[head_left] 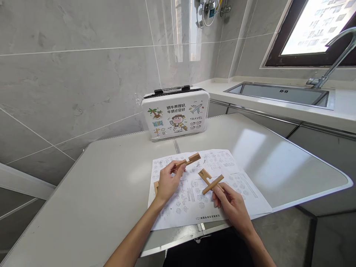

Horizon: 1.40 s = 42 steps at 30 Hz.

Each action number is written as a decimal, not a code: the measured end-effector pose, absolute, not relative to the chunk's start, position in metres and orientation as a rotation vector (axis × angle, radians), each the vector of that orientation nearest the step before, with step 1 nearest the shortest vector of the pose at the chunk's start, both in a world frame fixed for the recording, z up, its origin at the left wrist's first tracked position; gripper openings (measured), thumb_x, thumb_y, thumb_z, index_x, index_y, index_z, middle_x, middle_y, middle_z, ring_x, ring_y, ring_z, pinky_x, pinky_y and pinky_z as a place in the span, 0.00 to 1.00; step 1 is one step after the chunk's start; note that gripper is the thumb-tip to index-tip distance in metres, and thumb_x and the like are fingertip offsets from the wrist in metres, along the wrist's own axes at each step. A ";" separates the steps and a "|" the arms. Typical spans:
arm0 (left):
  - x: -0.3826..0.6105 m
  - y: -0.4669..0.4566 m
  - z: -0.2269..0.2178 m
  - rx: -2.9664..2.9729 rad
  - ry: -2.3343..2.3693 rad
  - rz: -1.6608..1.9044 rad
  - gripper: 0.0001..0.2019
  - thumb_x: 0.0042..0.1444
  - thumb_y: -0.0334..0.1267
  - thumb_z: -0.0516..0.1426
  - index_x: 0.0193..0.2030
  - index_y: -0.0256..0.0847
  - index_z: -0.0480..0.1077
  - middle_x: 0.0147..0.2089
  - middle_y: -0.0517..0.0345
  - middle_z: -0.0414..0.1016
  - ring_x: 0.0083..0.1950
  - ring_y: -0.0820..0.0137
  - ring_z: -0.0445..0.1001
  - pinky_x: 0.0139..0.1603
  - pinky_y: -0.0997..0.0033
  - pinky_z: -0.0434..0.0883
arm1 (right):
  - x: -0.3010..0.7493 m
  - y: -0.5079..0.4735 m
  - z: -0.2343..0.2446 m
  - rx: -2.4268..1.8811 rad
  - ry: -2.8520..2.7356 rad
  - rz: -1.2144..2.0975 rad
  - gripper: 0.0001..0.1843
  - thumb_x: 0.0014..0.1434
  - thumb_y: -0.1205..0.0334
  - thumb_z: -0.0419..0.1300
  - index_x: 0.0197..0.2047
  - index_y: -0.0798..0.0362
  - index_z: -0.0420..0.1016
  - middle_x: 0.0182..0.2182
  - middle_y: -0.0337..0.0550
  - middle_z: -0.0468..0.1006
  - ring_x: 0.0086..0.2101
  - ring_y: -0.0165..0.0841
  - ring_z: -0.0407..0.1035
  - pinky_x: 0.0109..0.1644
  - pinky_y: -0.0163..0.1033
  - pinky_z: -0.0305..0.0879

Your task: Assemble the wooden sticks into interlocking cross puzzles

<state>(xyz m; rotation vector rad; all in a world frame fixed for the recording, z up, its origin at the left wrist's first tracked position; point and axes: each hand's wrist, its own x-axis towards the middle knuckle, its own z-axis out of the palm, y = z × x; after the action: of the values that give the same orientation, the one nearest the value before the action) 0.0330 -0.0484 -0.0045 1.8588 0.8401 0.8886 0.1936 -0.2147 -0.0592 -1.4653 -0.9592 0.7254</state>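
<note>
My left hand point(170, 181) pinches a notched wooden puzzle piece point(194, 158) above the printed sheet, its free end pointing right. In my right hand point(232, 202) are two wooden pieces crossed over each other: a flat notched one point(205, 174) with a dark mark, and a thin bar point(213, 184) lying across it. The two hands are apart, and their pieces do not touch. Another wooden piece point(156, 186) rests on the paper, mostly hidden behind my left hand. Small puzzle drawings cover the white sheet point(201, 205).
A white cartoon-printed case point(178, 116) in clear plastic stands at the back of the light grey folding table point(116, 185), near the tiled wall. To the right are a counter with a sink point(275, 94) and a tap point(333, 63), under a window.
</note>
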 end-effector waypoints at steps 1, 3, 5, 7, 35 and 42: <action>0.033 -0.048 -0.002 1.792 0.806 0.874 0.15 0.68 0.51 0.59 0.44 0.41 0.77 0.36 0.57 0.78 0.36 0.69 0.74 0.41 0.69 0.70 | 0.194 -0.215 -0.059 -1.466 -0.963 0.724 0.22 0.73 0.45 0.54 0.32 0.50 0.72 0.25 0.39 0.73 0.26 0.34 0.67 0.34 0.37 0.65; 0.033 -0.048 0.000 1.687 0.738 0.837 0.17 0.66 0.53 0.60 0.42 0.40 0.77 0.35 0.58 0.76 0.34 0.70 0.72 0.38 0.70 0.69 | 0.194 -0.215 -0.059 -1.462 -0.979 0.725 0.21 0.73 0.46 0.54 0.33 0.50 0.72 0.25 0.39 0.73 0.26 0.33 0.67 0.35 0.37 0.65; 0.033 -0.048 0.000 1.623 0.667 0.795 0.19 0.65 0.56 0.60 0.40 0.39 0.76 0.32 0.59 0.72 0.32 0.71 0.68 0.36 0.71 0.68 | 0.194 -0.215 -0.059 -1.461 -1.010 0.728 0.21 0.73 0.46 0.54 0.33 0.50 0.72 0.25 0.39 0.73 0.26 0.33 0.67 0.35 0.37 0.64; 0.032 -0.049 0.001 1.604 0.597 0.747 0.20 0.66 0.57 0.59 0.37 0.39 0.75 0.31 0.60 0.68 0.31 0.72 0.66 0.36 0.71 0.67 | 0.194 -0.215 -0.058 -1.468 -1.069 0.733 0.21 0.74 0.47 0.54 0.32 0.51 0.71 0.25 0.39 0.72 0.27 0.33 0.67 0.35 0.37 0.64; 0.042 -0.075 0.003 1.610 0.415 0.330 0.18 0.67 0.54 0.58 0.36 0.40 0.71 0.38 0.55 0.75 0.38 0.69 0.74 0.33 0.74 0.71 | 0.181 -0.214 -0.052 -1.504 -1.645 0.444 0.11 0.66 0.68 0.55 0.32 0.49 0.73 0.24 0.37 0.71 0.24 0.31 0.60 0.29 0.36 0.52; 0.044 -0.072 0.001 1.577 0.410 0.257 0.16 0.67 0.51 0.59 0.35 0.39 0.74 0.38 0.56 0.77 0.39 0.68 0.74 0.44 0.68 0.72 | 0.180 -0.214 -0.050 -1.516 -1.725 0.384 0.12 0.67 0.67 0.55 0.30 0.49 0.65 0.24 0.36 0.68 0.24 0.30 0.57 0.30 0.36 0.51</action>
<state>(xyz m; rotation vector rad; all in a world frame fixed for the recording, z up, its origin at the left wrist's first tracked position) 0.0441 -0.0724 0.0012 1.5773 0.4102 0.2568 0.1797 -0.2140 -0.0503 -1.5165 -1.7246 0.3840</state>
